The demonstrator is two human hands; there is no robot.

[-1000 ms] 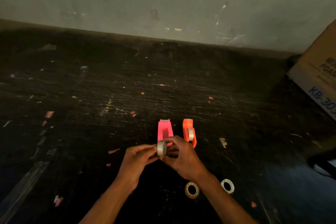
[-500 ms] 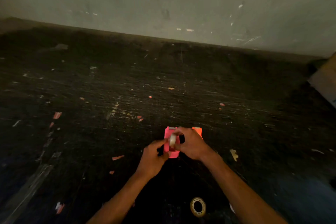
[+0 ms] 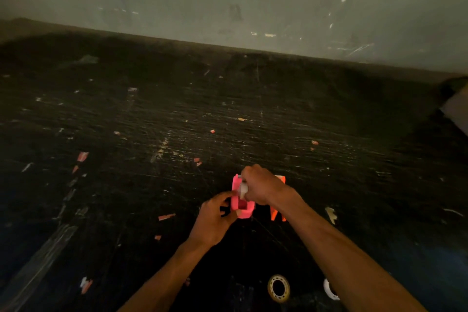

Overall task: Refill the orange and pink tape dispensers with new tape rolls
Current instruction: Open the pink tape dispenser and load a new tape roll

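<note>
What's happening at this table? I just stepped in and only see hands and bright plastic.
A person is refilling tape dispensers on a scratched black table. The right hand holds a small tape roll over the pink dispenser, while the left hand steadies that dispenser from the side. The orange dispenser sits just to the right, mostly hidden behind the right wrist. Two ring-shaped rolls or cores, a tan ring and a white ring, lie nearer the person.

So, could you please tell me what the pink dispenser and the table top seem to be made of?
The pink dispenser looks like moulded plastic: uniform bright colour, smooth matte faces. The table top seems a hard black board, perhaps painted wood or laminate: heavily scratched with pale scuffs; the exact material is unclear.
</note>
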